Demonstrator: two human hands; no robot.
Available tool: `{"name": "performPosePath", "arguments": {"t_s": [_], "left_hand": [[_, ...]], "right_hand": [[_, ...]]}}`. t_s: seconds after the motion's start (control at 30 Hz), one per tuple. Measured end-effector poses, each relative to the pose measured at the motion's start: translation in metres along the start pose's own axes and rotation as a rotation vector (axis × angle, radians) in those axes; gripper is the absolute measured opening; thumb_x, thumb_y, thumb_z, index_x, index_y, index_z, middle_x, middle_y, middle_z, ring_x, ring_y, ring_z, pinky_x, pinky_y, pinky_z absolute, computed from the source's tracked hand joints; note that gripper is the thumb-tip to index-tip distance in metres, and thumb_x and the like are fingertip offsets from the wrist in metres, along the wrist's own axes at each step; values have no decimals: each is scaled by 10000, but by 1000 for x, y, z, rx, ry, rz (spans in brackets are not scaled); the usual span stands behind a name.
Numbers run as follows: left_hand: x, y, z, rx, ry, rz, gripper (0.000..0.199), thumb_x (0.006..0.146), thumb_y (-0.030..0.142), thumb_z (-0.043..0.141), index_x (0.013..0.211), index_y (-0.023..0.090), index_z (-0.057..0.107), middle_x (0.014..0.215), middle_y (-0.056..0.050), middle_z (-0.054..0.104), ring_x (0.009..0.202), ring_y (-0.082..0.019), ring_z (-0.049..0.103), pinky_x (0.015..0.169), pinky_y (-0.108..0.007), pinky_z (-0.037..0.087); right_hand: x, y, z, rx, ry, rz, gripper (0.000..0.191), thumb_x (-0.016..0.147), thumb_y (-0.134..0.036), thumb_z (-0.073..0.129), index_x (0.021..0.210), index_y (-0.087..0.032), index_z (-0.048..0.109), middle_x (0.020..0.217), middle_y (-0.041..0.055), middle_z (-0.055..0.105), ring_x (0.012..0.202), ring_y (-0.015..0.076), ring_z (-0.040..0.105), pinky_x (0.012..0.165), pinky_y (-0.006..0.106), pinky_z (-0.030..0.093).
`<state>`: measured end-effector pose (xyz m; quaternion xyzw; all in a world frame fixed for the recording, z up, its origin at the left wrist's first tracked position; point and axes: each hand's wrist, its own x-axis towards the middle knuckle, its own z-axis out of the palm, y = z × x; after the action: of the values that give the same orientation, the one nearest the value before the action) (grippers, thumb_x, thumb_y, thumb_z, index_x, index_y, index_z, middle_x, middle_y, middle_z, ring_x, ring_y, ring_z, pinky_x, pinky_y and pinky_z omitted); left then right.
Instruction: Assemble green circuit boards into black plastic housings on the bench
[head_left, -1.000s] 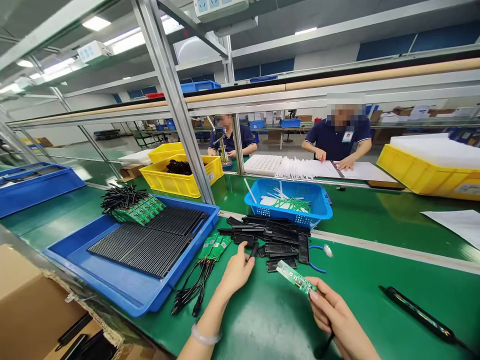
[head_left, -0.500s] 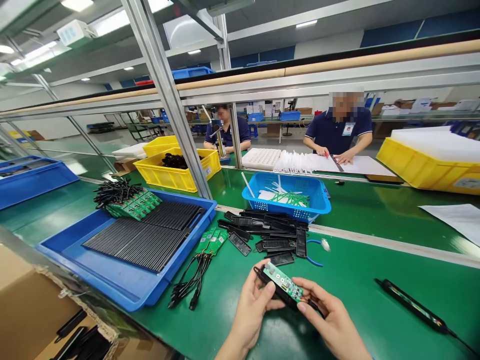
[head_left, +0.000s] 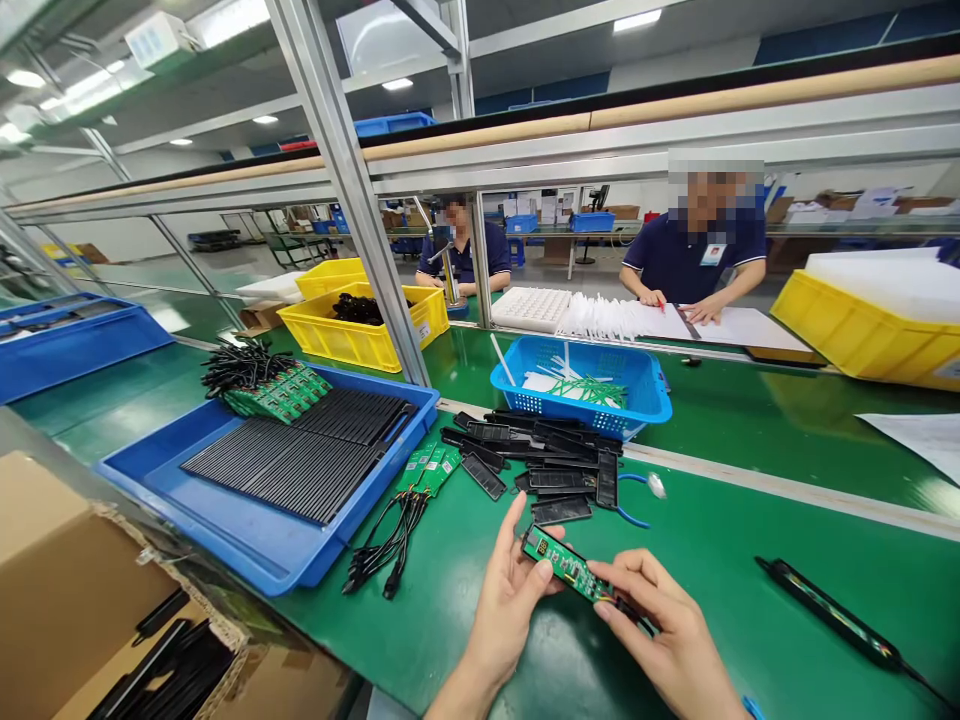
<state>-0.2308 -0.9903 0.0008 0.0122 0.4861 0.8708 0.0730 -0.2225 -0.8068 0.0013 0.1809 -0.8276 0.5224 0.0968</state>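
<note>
Between my two hands is a green circuit board (head_left: pixel 559 562) lying in a long black plastic case, with a small display near its upper left end. My left hand (head_left: pixel 504 605) grips the upper left end, thumb on the board's edge and index finger stretched past it. At the lower right end, where thin wires come off the board, my right hand (head_left: pixel 656 615) pinches board and case between thumb and fingers. Just beyond lie several loose black case halves (head_left: pixel 559 480). Several green boards with black cables (head_left: pixel 427 470) rest to the left.
A blue tray (head_left: pixel 142 480) holds rows of black cases and stacked boards. Behind the case halves stands a blue basket (head_left: pixel 585 405) with white and green strips. One black cased unit (head_left: pixel 832 610) lies at right. Across the bench, two co-workers sit; a cardboard box (head_left: pixel 67 540) is at lower left.
The board now sits flatter in the case, its face turned more toward me. My left index finger has stretched out upward. The whole view has shifted slightly.
</note>
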Motion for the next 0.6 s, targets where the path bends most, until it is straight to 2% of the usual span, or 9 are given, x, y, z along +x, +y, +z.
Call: {"name": "performPosePath", "arguments": {"t_s": [0.27,0.33,0.4,0.47,0.53,0.6], "left_hand": [[-2,-11,6,-11,8,6,841,820,381,689,1472,315,163,1161,-107,622,995,-221,625,813,-316,509],[-1,-15,8,-1,51,1,837,806,391,703,1457,295,186,1100,-102,650,943,-223,648,791,-325,517],[-1,-18,8,24,107,1,812,794,394,713,1433,268,228,1055,-102,669,862,-211,665,738,-311,525],[-1,-20,8,36,117,-7,802,783,389,724,1417,246,254,1037,-105,677,835,-210,672,725,-311,528],[-2,-21,8,42,97,-24,824,769,381,737,1416,233,248,1022,-103,683,854,-216,674,754,-321,529],[-4,-22,8,59,74,-46,854,765,374,742,1424,226,220,1006,-99,687,854,-210,673,772,-322,527]], "right_hand": [[-4,-2,3,-8,-12,21,231,844,-270,630,1066,-270,691,787,44,612,660,176,587,594,271,490],[-6,-1,7,4,-10,70,214,821,-298,660,1031,-264,677,776,36,607,654,175,577,597,271,492],[-8,1,9,42,-32,155,284,788,-338,697,1055,-259,644,798,28,592,656,169,562,576,263,491],[-7,2,10,131,-91,278,415,807,-403,668,1185,-258,576,920,46,601,695,166,566,567,260,501],[-6,3,11,276,-209,396,497,866,-478,567,1305,-254,497,1054,76,607,777,180,589,592,275,527],[-5,2,12,430,-344,474,520,902,-535,475,1317,-222,502,1018,87,644,807,192,614,612,289,539]]}}
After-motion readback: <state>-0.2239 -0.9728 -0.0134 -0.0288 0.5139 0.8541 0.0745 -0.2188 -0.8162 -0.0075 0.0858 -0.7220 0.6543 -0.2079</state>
